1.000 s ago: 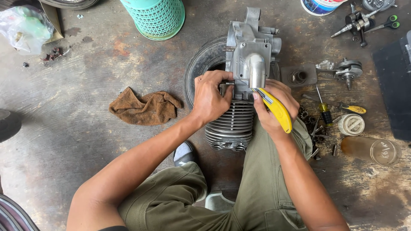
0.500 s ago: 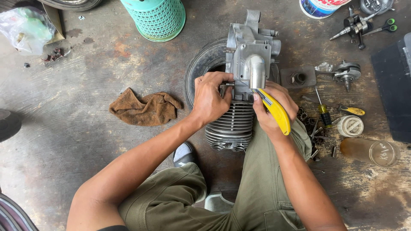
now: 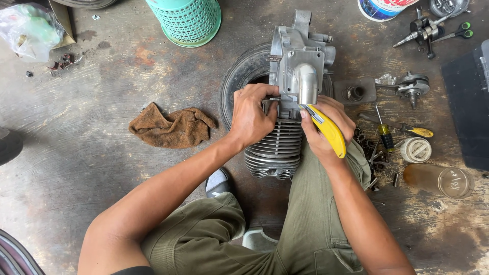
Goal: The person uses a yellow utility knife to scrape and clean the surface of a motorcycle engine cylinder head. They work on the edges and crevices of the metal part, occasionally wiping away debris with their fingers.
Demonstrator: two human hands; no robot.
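A grey metal engine (image 3: 298, 66) with a finned cylinder (image 3: 275, 150) lies on a small black tyre (image 3: 242, 76) in front of me. My left hand (image 3: 252, 114) grips the engine's left side where the case meets the fins. My right hand (image 3: 326, 127) holds a yellow utility knife (image 3: 328, 131), its blade end against the engine just below the round intake pipe (image 3: 307, 84).
A brown rag (image 3: 170, 126) lies on the concrete floor to the left. A teal mesh basket (image 3: 186, 20) stands at the back. Right of the engine lie a crankshaft (image 3: 410, 86), a yellow-handled screwdriver (image 3: 402, 130), loose small parts, a round cap (image 3: 415, 149) and a clear jar (image 3: 440, 179).
Both hands stay on the engine with only slight shifts; the knife remains at the same joint.
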